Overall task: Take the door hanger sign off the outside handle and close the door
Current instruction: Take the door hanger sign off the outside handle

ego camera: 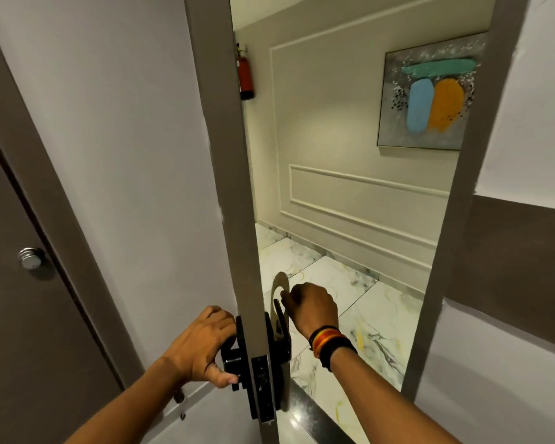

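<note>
The white door (125, 161) stands open, its grey edge (234, 187) facing me. My left hand (202, 344) is closed around the black inside handle (229, 360). A pale door hanger sign (279, 283) hangs on the black outside handle (281, 322), seen nearly edge-on. My right hand (311, 304), with coloured bands on the wrist, reaches round the door edge and pinches the sign's upper loop beside the outside handle. The sign's lower part runs down behind the lock plate (260, 386).
Through the gap lies a corridor with a marble floor (350, 299), a panelled cream wall, a painting (430, 97) and a red fire extinguisher (245, 78). The grey door frame (462, 187) stands on the right. A second brown door with a round knob (31, 257) is on the left.
</note>
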